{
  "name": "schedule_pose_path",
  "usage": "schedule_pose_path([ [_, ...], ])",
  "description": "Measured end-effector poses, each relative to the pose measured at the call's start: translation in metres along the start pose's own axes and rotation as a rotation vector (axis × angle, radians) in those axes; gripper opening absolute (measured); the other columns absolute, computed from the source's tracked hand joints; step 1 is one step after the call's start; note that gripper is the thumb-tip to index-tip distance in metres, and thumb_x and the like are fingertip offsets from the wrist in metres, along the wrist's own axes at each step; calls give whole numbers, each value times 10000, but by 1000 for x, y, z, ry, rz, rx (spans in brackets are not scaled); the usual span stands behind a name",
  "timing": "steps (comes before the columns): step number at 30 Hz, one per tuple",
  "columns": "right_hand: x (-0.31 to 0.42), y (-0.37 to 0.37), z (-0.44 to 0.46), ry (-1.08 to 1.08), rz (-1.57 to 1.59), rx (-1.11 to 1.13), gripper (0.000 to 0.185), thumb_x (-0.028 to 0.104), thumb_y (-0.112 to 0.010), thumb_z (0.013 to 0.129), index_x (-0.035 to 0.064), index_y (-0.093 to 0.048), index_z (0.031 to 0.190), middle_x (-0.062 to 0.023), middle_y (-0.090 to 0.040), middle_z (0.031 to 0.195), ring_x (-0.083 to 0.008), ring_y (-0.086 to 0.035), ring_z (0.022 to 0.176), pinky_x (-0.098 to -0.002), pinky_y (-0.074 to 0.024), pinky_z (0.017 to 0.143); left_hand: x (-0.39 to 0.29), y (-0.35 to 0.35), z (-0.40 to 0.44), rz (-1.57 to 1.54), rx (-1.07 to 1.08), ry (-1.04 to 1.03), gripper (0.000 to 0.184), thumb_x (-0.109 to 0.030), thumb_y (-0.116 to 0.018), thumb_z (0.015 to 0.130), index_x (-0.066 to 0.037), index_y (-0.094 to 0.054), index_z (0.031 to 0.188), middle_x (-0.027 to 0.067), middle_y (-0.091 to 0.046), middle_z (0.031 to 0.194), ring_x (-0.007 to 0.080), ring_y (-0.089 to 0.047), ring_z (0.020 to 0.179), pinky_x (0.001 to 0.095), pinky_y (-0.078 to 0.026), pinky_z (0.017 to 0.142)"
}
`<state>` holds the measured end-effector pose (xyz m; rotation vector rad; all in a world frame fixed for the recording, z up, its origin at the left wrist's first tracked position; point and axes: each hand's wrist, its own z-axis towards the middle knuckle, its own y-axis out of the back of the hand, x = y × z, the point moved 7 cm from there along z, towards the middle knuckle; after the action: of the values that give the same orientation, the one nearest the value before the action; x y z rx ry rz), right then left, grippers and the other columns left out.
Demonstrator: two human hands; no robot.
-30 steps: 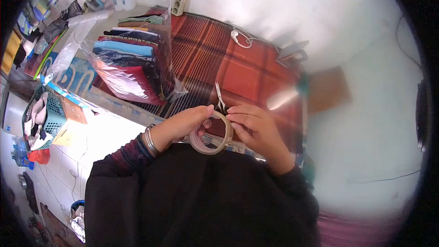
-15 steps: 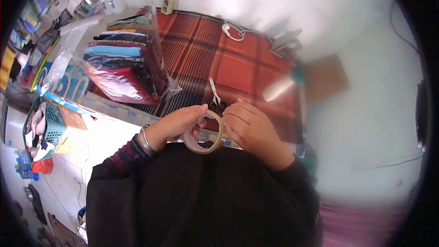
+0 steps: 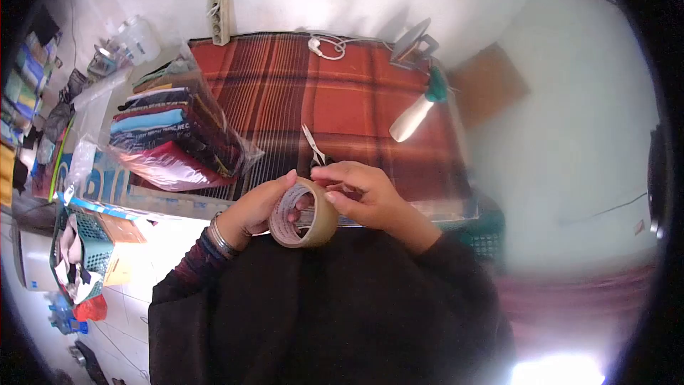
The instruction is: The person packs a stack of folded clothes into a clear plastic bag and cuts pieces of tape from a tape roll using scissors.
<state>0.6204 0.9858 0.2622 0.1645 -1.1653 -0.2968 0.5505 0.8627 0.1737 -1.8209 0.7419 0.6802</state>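
Note:
A roll of clear brownish packing tape [image 3: 325,224] is held in front of my body, its printed cardboard core facing left. My left hand [image 3: 258,207] grips it, thumb on the upper rim and fingers inside the core. At the roll's outer face, my right hand [image 3: 369,196] has bent fingers and its thumb against the tape. Whether it pinches a tape end is too small to see. Just beyond the hands lie scissors [image 3: 312,144] with their handles partly hidden. Left of them, a clear plastic bag [image 3: 246,150] holds a stack of folded clothes [image 3: 153,122].
A plaid cloth [image 3: 349,103] covers the table. A spray bottle [image 3: 413,120] lies on its right side, and an iron [image 3: 413,46] stands at the back. A power strip [image 3: 219,21] hangs on the wall. A green basket [image 3: 92,232] stands at lower left.
The tape roll has turned so that more of its outer face shows. My right hand has come against the roll, its fingers less tightly bunched. The camera view has shifted.

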Motion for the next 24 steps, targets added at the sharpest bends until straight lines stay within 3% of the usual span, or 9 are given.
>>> schedule_pose_path([
  [2, 11, -3, 3, 91, -125, 43, 233, 154, -612, 840, 8, -641, 1019, -146, -646, 950, -286, -626, 935, -364, -488, 819, -3, 2, 1, 10, -24, -25, 484, -533, -379, 948, -82, -554, 927, -15, -510, 762, 100, -479, 608, 239, -422, 560],
  [9, 24, -5, -1, 266, -469, -41, 132, 143, -619, 809, 26, -628, 869, -154, -619, 930, -314, -611, 850, -389, -489, 742, 3, 14, 2, -6, 15, -27, 531, -520, -371, 953, -45, -554, 1101, 28, -599, 889, 116, -560, 695, 251, -463, 592],
  [12, 25, -6, -1, 295, -389, 0, 75, 83, -617, 816, 35, -594, 869, -92, -620, 926, -240, -619, 833, -339, -509, 724, 7, 10, 3, 54, -26, -11, 606, -548, -376, 938, -28, -490, 1227, 72, -609, 1065, 153, -607, 879, 282, -502, 734],
  [14, 11, -14, 0, 153, 41, 175, 64, 85, -608, 823, 35, -579, 852, -81, -592, 953, -203, -599, 819, -313, -501, 703, 23, 24, 7, 133, -40, -19, 646, -569, -376, 927, -26, -455, 1267, 87, -584, 1135, 174, -591, 966, 307, -487, 812],
  [16, 9, -12, 0, 133, 73, 162, 88, 98, -625, 807, 26, -576, 821, -97, -591, 941, -223, -596, 834, -323, -492, 705, 30, 37, 10, 216, -40, 21, 722, -614, -362, 904, -28, -398, 1325, 108, -524, 1259, 213, -535, 1125, 364, -425, 960],
  [18, 5, -11, 1, 115, 105, 162, 118, 111, -643, 792, 16, -573, 790, -113, -590, 929, -243, -593, 849, -334, -482, 708, 32, 40, 13, 193, 20, 37, 724, -614, -358, 905, -27, -394, 1328, 107, -522, 1262, 213, -536, 1124, 366, -425, 960],
  [21, 7, -14, -5, 210, 12, 169, 83, 92, -613, 826, 34, -562, 857, -86, -569, 1004, -206, -588, 856, -304, -503, 686, 36, 40, 18, 129, -9, 63, 696, -611, -323, 917, -43, -422, 1307, 110, -532, 1235, 219, -546, 1097, 368, -442, 931],
  [23, 27, -10, -15, 482, -499, -98, 128, 100, -607, 820, 34, -550, 913, -101, -571, 997, -271, -598, 854, -329, -515, 691, 38, 39, 21, 92, -100, 71, 672, -606, -292, 928, -59, -454, 1284, 115, -545, 1204, 225, -556, 1071, 368, -459, 902],
  [24, 25, -10, -17, 483, -496, -96, 128, 100, -607, 820, 34, -550, 913, -101, -571, 997, -271, -598, 854, -329, -515, 691, 32, 36, 23, 72, -108, 5, 636, -577, -299, 943, -63, -455, 1282, 114, -538, 1207, 222, -548, 1081, 364, -447, 918],
])
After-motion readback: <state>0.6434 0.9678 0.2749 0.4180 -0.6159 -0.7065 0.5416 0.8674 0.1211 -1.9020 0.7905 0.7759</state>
